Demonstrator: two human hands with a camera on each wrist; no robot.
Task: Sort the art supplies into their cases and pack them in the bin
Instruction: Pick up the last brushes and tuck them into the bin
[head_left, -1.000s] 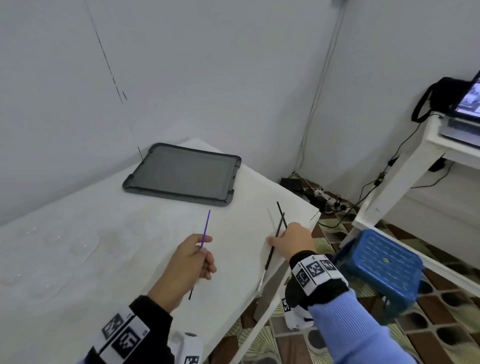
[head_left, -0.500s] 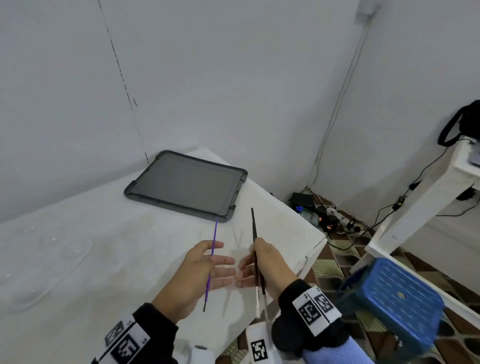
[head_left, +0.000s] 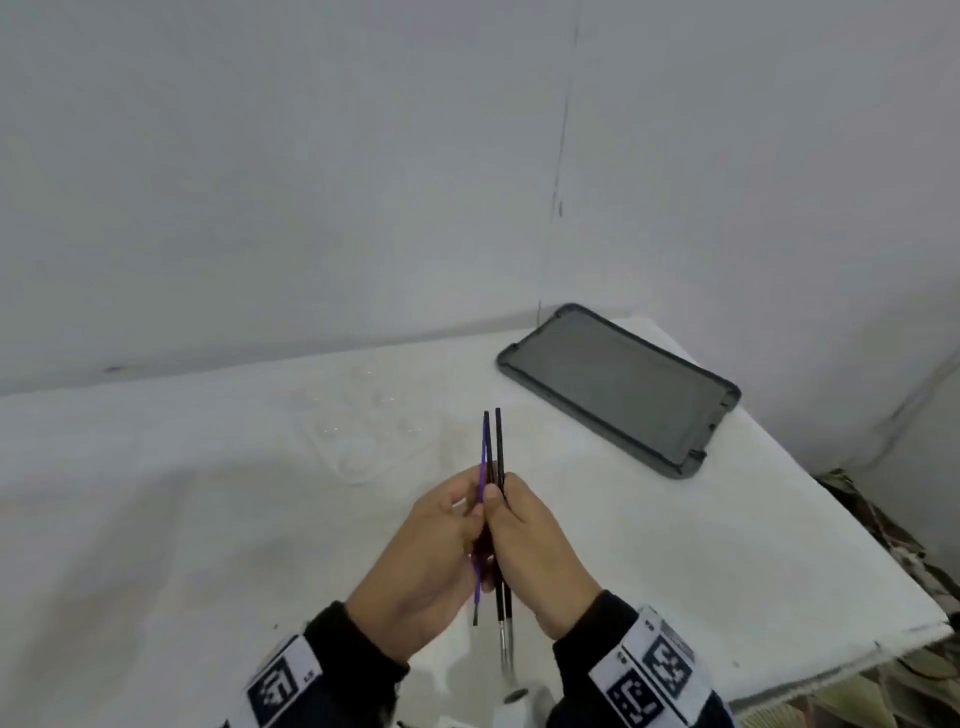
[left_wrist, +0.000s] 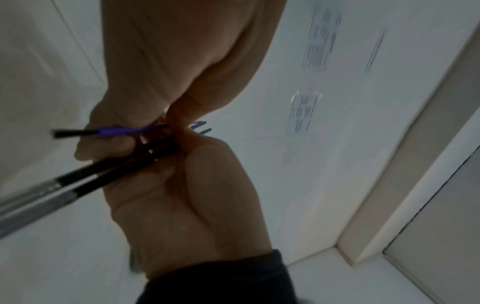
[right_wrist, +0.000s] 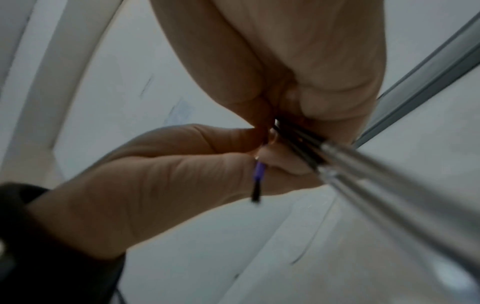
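Above the white table, my two hands are pressed together in the head view. My left hand pinches a thin purple brush. My right hand grips two black brushes with silver ferrules. All three stand side by side, handles pointing away from me and bristle ends toward me. In the left wrist view the purple brush crosses just above the black brushes. From the right wrist, the purple brush sits in the left fingers beside the black brushes.
A flat dark grey lid lies at the table's far right corner by the wall. A clear plastic palette lies flat beyond my hands. The table's right edge drops to a patterned floor.
My hands have come together, so the purple brush now stands against the two black ones. The head view has swung left, putting the grey lid on the right.
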